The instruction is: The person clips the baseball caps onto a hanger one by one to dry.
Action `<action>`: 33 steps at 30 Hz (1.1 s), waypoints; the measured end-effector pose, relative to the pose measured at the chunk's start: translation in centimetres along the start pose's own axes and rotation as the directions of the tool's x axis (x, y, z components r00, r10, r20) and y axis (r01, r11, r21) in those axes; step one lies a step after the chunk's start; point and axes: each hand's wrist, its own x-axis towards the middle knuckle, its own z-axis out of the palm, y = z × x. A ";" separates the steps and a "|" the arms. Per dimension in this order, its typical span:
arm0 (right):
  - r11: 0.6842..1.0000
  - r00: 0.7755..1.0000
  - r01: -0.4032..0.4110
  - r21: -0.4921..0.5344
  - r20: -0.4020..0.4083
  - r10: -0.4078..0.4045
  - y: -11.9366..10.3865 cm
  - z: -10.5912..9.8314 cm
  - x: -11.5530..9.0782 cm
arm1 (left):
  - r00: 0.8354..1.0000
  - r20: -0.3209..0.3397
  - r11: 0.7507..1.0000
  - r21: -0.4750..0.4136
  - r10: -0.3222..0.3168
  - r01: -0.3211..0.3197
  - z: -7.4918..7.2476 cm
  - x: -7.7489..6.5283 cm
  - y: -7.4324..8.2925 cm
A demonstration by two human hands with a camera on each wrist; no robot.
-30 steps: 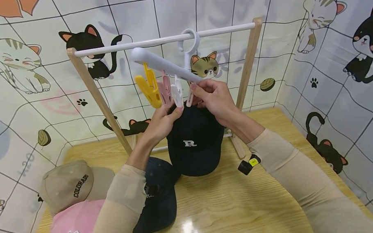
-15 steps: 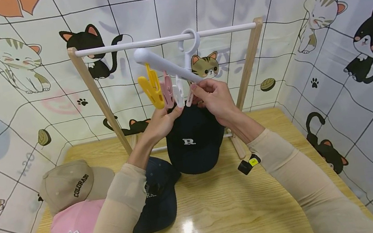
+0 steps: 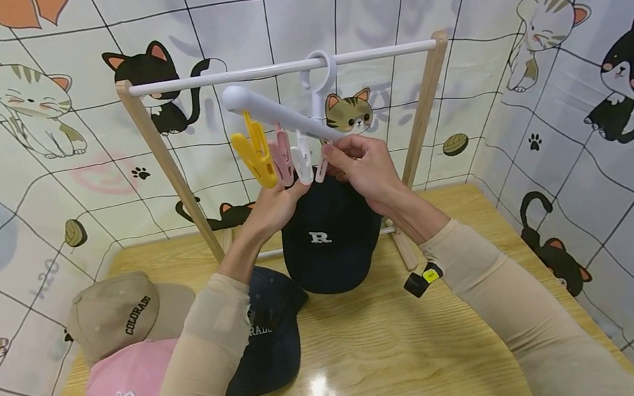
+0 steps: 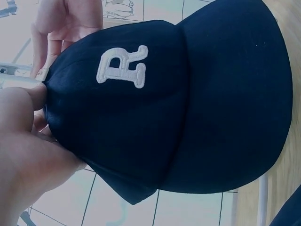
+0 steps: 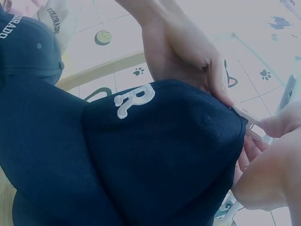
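Note:
A dark baseball cap (image 3: 333,245) with a white letter R hangs brim down below a white clip hanger (image 3: 279,114). My left hand (image 3: 274,208) pinches the top of its crown from the left. On the other side, my right hand (image 3: 366,169) pinches a pale clothespin (image 3: 321,169) under the hanger, right at the crown fabric. In the right wrist view, the clothespin (image 5: 257,132) meets the gathered cap edge between finger and thumb. Yellow (image 3: 255,156), pink (image 3: 282,156) and white clips (image 3: 302,159) dangle beside it. The left wrist view shows the cap front (image 4: 127,117) and wide brim.
The hanger hooks over the white rail (image 3: 219,78) of a wooden-legged rack (image 3: 173,174). At left on the table (image 3: 373,372) lie a beige cap (image 3: 115,318), a pink cap (image 3: 118,389) and a navy cap (image 3: 276,347). A small black-and-yellow object (image 3: 423,280) appears by the right sleeve.
The held cap has risen slightly and shifted a little left. The hanger and its clips have swayed slightly. Both hands stay almost in place, gripping the same things.

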 end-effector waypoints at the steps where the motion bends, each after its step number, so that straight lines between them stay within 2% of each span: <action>1: 1.000 1.000 -0.003 -0.001 -0.002 0.003 0.0 0.0 0.0 | 1.000 -0.003 1.000 0.008 -0.027 0.027 -0.1 0.0 0.0; 6: 1.000 1.000 -0.013 -0.012 -0.002 0.013 0.4 0.0 0.0 | 0.999 -0.019 0.999 -0.040 -0.027 0.027 -0.1 0.4 0.0; 9: 1.000 1.000 -0.022 -0.018 0.000 0.022 0.6 0.0 0.0 | 1.000 -0.014 0.996 -0.084 0.003 -0.004 -0.2 0.7 -0.2; 13: 0.999 0.999 -0.034 -0.011 -0.002 0.034 0.6 0.0 0.1 | 1.000 -0.010 0.996 -0.092 0.002 -0.003 -0.4 0.7 -0.2; 16: 0.999 0.999 -0.036 -0.004 -0.003 0.036 0.6 0.0 0.1 | 0.999 -0.011 0.997 -0.066 -0.034 0.033 -0.6 0.6 0.0; 21: 0.999 0.999 -0.037 0.004 -0.010 0.037 0.5 0.2 0.1 | 0.987 -0.015 0.987 0.015 -0.160 0.160 -0.9 0.3 0.2; 23: 0.999 0.999 -0.036 0.006 -0.011 0.036 0.6 0.2 0.1 | 0.985 -0.017 0.984 0.047 -0.171 0.172 -1.0 0.2 0.1; 25: 0.999 0.999 -0.033 0.010 -0.011 0.033 0.6 0.2 0.1 | 0.987 -0.022 0.983 0.083 -0.161 0.162 -1.0 0.1 0.1; 27: 0.999 1.000 -0.030 0.013 -0.006 0.030 0.7 0.2 0.0 | 0.992 -0.028 0.986 0.105 -0.123 0.125 -1.0 0.1 0.0; 33: 0.999 0.999 -0.027 0.026 0.019 0.026 0.6 0.1 -0.1 | 0.998 -0.048 0.994 0.106 0.038 -0.033 -1.0 -0.2 -0.2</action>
